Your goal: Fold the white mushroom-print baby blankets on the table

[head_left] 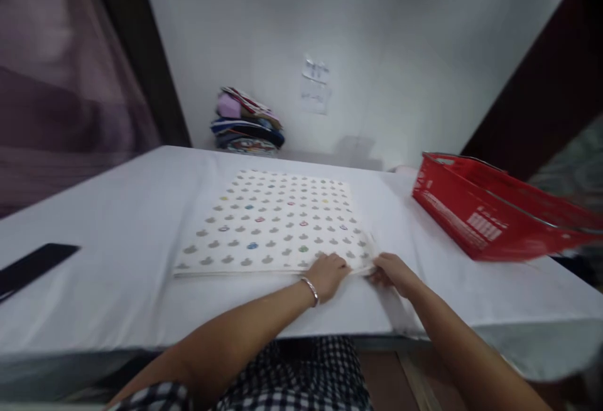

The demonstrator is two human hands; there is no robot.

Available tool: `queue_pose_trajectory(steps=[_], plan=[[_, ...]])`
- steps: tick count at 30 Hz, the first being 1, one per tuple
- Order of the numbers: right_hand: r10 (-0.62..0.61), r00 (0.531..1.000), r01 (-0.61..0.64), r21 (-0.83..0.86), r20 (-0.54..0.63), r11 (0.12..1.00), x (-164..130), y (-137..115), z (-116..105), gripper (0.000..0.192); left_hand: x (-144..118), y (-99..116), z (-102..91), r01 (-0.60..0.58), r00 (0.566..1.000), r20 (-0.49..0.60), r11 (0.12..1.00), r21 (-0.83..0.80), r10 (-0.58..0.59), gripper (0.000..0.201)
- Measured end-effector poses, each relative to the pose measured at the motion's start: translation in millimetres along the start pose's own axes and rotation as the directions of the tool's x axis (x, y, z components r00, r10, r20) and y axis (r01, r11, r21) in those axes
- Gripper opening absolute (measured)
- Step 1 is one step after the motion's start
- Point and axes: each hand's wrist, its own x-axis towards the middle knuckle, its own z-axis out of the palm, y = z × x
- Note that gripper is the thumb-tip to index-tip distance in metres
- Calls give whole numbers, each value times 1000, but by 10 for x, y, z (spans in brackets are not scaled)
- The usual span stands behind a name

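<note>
A folded white cloth [273, 222] printed with rows of small grey and coloured shapes lies flat on the white table [117, 254]. My left hand [330, 274], with a silver bangle on the wrist, rests on the cloth's near edge towards its right corner. My right hand [393, 273] pinches that near right corner between its fingers. Both hands sit close together at the cloth's front edge.
A red plastic basket [490, 213] stands on the table at the right. A stack of folded coloured clothes [247, 123] sits at the back against the white wall. A dark flat object [31, 266] lies at the left edge. A paper note [315, 84] hangs on the wall.
</note>
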Motion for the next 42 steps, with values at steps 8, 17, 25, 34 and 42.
queue_pose_trajectory(steps=[8, 17, 25, 34, 42], plan=[[-93, 996, 92, 207, -2, 974, 23, 257, -24, 69, -608, -360, -162, 109, 990, -82, 993, -37, -112, 41], [-106, 991, 95, 125, 79, 988, 74, 426, -108, 51, -1677, -951, -685, 520, 850, -136, 850, 78, -508, 45], [-250, 952, 271, -106, 179, 957, 68, 417, -109, 62, -2417, -1462, -859, 719, 689, -227, 687, 104, -688, 42], [-716, 673, 458, -865, 185, 206, 0, 410, -79, 44, -2714, -1788, -742, 665, 699, -339, 747, -16, -629, 45], [-830, 355, 609, -780, 430, -144, 195, 466, -114, 37, -2733, -1843, -759, 667, 639, -341, 718, -202, -689, 33]])
